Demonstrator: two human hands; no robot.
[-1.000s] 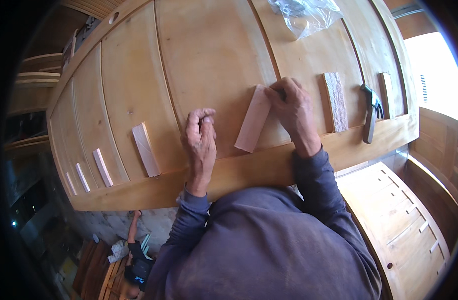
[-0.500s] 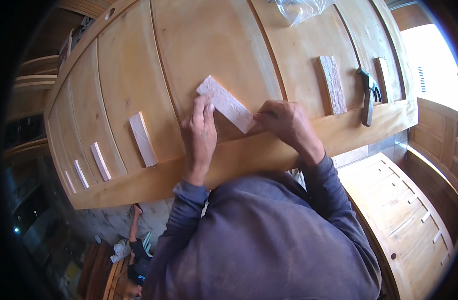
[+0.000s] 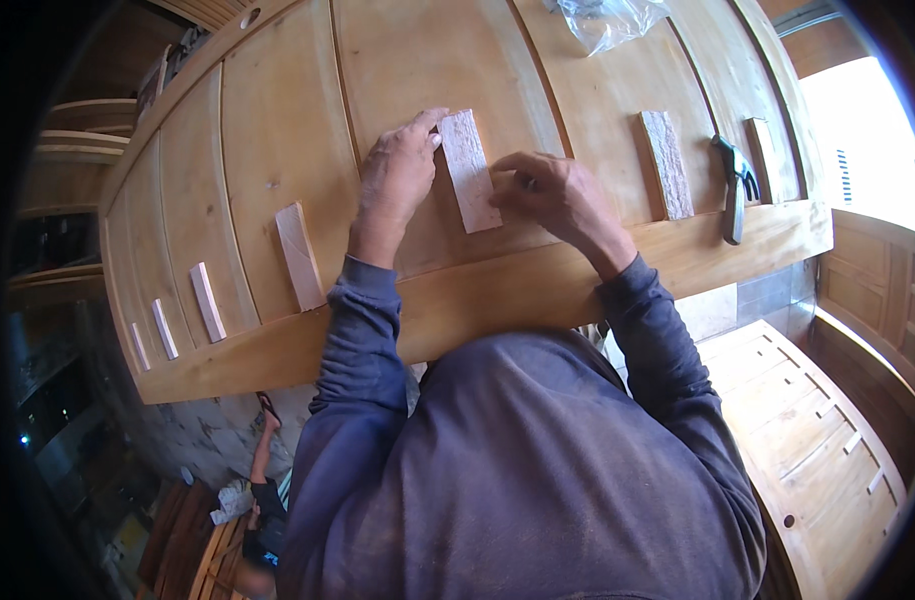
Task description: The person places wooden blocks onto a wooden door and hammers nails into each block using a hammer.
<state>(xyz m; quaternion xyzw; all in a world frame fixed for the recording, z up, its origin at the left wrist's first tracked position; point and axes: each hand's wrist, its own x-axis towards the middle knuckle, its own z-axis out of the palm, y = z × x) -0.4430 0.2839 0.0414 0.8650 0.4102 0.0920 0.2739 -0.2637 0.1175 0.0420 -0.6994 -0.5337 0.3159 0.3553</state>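
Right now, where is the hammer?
In the head view, the hammer lies right of the right hand, between two pale wooden strips on the panelled board.

A broad, honey-brown, grooved wooden panel is carrying four slim, pale wooden strips toward its left end, a rough-faced, pinkish wooden block near its middle, a second rough block, a dark-headed claw hammer, a narrow slat and a clear plastic bag.

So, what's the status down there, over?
Left fingers at upper left edge of pale strip. Right fingers by its right edge, contact unclear. Strip on wooden panel. Hammer off right, not in the way.
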